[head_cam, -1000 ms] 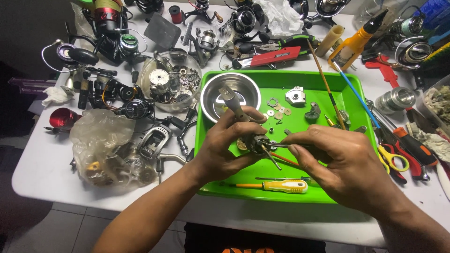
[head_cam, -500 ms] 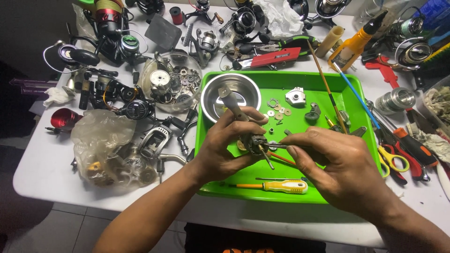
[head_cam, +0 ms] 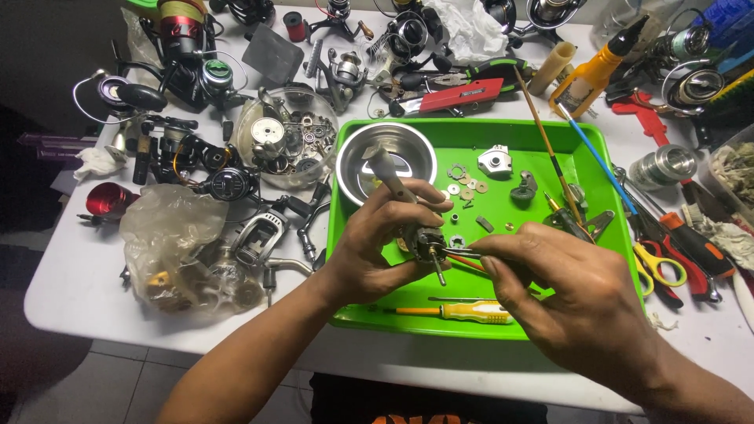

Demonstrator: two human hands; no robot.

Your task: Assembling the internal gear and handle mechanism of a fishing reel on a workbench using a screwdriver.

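Left hand, fingers curled closed around a reel body held above the green tray; its gearing is largely hidden by the fingers. Right hand pinches a thin tool, tip at the reel, mostly concealed. The tray holds a steel bowl, loose washers and a yellow screwdriver.

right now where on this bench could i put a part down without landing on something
Bare patches: the green tray floor between the yellow screwdriver and the tray's front rim, and the white table edge left of the plastic bag. Crowded: the back of the table with its reels, and the scissors side.
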